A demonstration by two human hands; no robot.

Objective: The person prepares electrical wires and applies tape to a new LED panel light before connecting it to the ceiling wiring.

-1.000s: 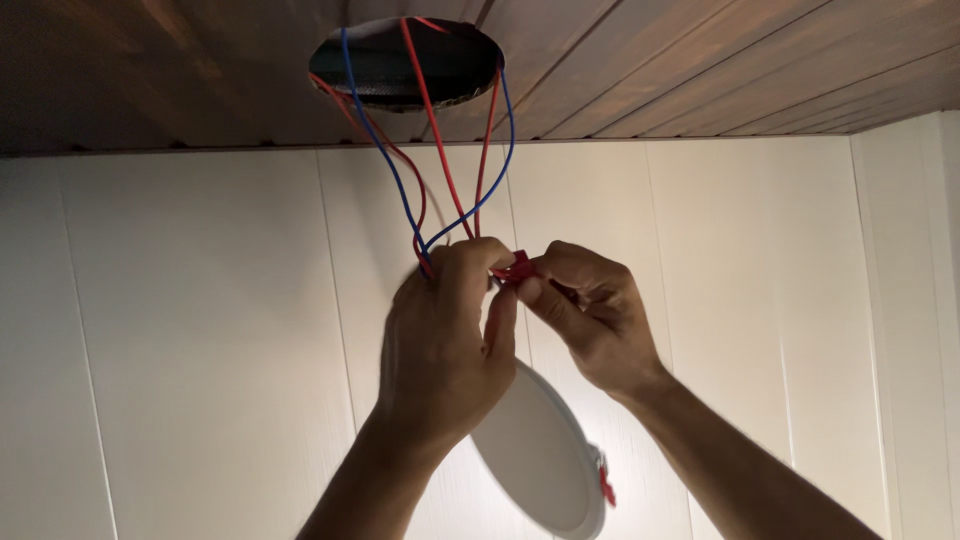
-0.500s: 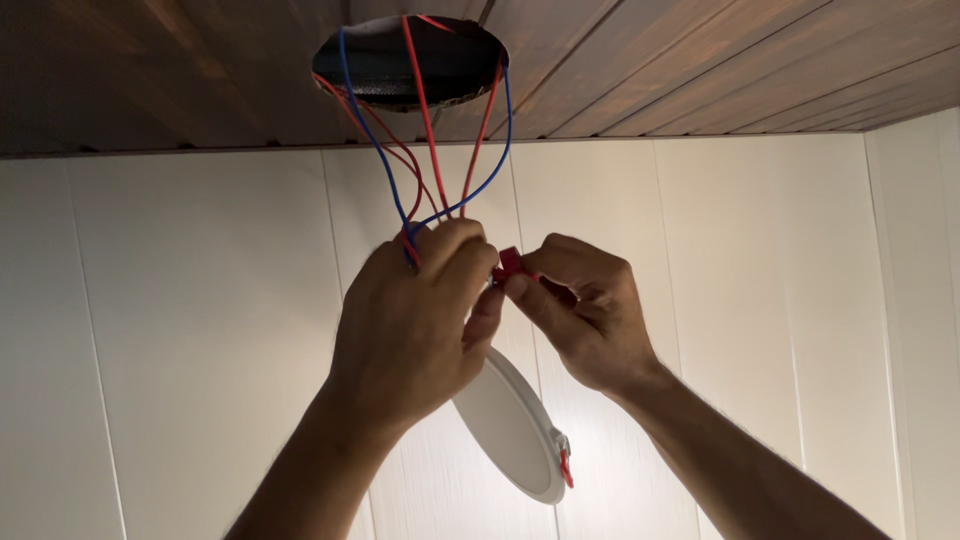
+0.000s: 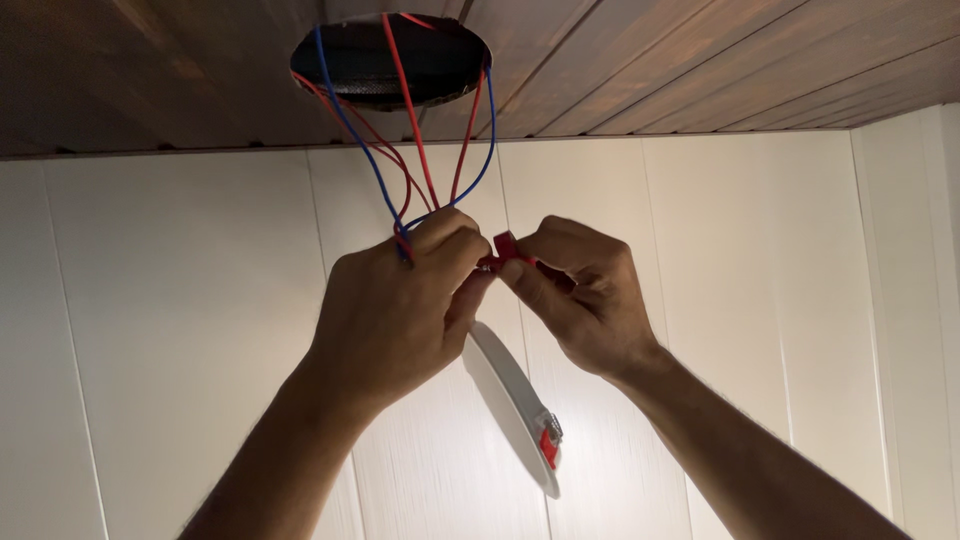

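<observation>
Left hand point(image 3: 400, 310) closed around red and blue wires point(image 3: 415, 170) hanging from a round ceiling hole point(image 3: 390, 60); right hand point(image 3: 580, 295) pinches a small red connector point(image 3: 505, 245). A round white light panel point(image 3: 510, 400) dangles below.

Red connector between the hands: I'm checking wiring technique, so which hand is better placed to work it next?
Probably the right hand: its fingertips already pinch the red connector, while the left hand bunches the wires.

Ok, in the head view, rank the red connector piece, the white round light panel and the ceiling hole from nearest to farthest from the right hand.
1. Red connector piece: at the right hand's fingertips.
2. White round light panel: hanging just below.
3. Ceiling hole: above left, farthest.
</observation>
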